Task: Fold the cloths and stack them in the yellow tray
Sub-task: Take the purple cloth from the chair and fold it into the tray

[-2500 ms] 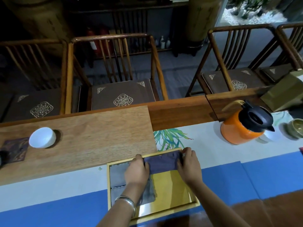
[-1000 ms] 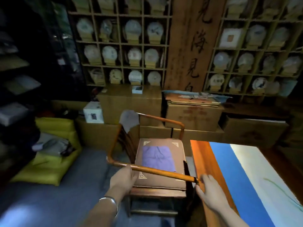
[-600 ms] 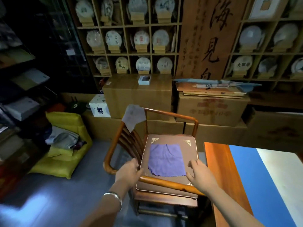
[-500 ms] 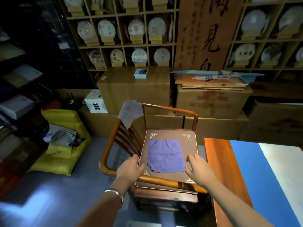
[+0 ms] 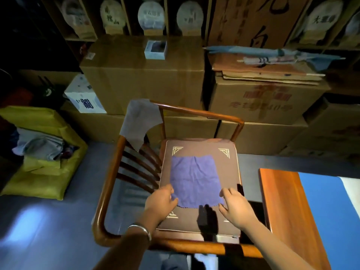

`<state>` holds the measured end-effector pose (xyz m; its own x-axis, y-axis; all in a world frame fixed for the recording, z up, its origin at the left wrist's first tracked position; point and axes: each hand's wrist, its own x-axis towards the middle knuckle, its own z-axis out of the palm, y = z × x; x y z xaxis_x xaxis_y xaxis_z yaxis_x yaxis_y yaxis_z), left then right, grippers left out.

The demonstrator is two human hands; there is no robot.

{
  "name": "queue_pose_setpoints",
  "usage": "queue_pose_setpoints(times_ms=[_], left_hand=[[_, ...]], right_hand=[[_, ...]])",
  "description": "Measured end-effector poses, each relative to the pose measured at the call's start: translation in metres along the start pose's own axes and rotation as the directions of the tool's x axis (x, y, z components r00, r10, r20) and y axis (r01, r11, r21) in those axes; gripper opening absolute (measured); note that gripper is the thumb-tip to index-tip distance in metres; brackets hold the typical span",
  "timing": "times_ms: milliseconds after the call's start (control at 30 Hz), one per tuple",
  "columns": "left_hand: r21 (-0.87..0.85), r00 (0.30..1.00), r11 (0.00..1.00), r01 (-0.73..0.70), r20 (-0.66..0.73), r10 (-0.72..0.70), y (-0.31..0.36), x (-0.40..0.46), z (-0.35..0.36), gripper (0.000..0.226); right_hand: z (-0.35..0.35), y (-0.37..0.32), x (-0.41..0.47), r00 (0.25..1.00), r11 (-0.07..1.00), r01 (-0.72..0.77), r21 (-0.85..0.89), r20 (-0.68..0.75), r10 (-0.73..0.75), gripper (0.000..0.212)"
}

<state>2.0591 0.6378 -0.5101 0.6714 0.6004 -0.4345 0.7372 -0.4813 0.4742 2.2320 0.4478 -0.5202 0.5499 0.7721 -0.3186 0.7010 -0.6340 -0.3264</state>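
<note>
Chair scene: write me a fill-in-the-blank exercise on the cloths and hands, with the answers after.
1. The purple cloth lies spread flat on the chair's brown ____.
2. The grey cloth hangs over the chair's wooden ____.
3. The left hand and the right hand sit at the purple cloth's ____ corners.
4. A metal bangle circles the ____ wrist.

Answers: cushion; rail; near; left

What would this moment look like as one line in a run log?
stage: picking up next cloth | purple cloth: flat on chair cushion | left hand: on near-left corner | right hand: open at near-right corner | grey cloth: draped over chair rail
</note>
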Motion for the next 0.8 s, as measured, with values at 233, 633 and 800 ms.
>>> queue_pose_setpoints(times_ms=[233,633,800], left_hand=[[0.103,0.976,0.995,-0.016,0.220,-0.007,-0.048,0.090,0.064,0.035],[0.399,0.957,0.895,-0.200,0.276,0.091,-0.105,0.182,0.212,0.051],[0.432,0.960,0.860,-0.272,0.185,0.210,-0.113,0.195,0.229,0.058]], right_hand=[[0.058,0.025,0.068,0.988,0.996,-0.076,-0.044,0.130,0.081,0.031],[0.191,0.084,0.137,0.946,0.961,0.148,-0.233,0.318,-0.068,0.047],[0.214,0.095,0.154,0.951,0.922,0.215,-0.321,0.286,-0.122,0.052]])
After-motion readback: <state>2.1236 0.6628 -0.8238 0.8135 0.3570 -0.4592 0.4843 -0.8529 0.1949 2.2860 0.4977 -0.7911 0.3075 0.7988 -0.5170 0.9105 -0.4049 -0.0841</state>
